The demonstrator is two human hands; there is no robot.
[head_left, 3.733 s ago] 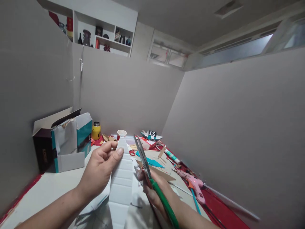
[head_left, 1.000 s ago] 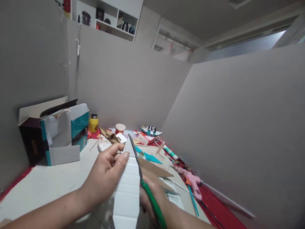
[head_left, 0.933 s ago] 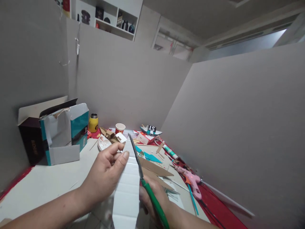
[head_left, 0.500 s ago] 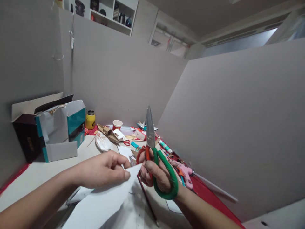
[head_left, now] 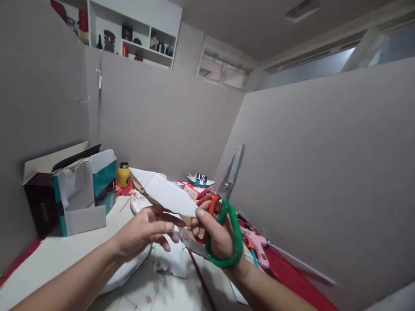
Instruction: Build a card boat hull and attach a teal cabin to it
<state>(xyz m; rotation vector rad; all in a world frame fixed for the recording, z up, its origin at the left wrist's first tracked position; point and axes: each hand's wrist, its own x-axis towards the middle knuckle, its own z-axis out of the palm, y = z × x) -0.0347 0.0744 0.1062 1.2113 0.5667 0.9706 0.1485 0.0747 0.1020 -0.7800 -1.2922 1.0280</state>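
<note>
White card (head_left: 167, 190), a creased strip narrowing toward each end, is held up over the table (head_left: 71, 250), in front of some brown cardboard (head_left: 142, 191). Its right-hand tip is pinched between the thumb and fingers of the right hand (head_left: 216, 233). By that same hand the scissors (head_left: 226, 186) are also gripped, with the green and orange handles lying about it and the blades pointed up and away from the strip. Nothing is clasped by the left hand (head_left: 139, 229), whose fingers are spread just below the strip; whether its underside is touched by them cannot be told.

The step in hand is judged to be a steady hold on the strip, shared with the scissors. A light pinch is advised, since a thin tip would easily be crumpled. The free end would be better supported from beneath by flat left fingers, so that no crease is folded further. The handles should not be squeezed meanwhile, and the fingers should be held clear of the blades
</note>
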